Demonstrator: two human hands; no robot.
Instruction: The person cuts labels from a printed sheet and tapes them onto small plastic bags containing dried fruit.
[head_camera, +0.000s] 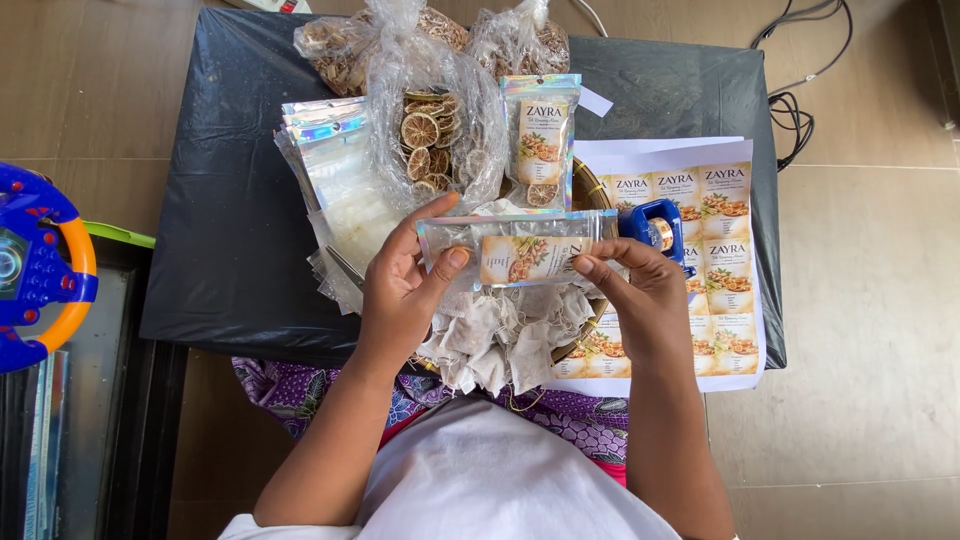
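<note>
Here the labelled clear pouch (515, 250) lies crosswise, long axis left-right, both hands' fingers (440, 265) pinched shut on its ends

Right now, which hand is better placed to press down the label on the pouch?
Right. The right hand has its thumb on the label's edge, while the left hand only grips the labelled pouch at its other end.

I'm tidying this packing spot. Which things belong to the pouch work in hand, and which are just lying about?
In use:
left hand and right hand holding a labelled pouch
tea bags
empty pouches
dried citrus slices
label sheets
filled pouch

Lying about:
toy steering wheel
cables
</note>
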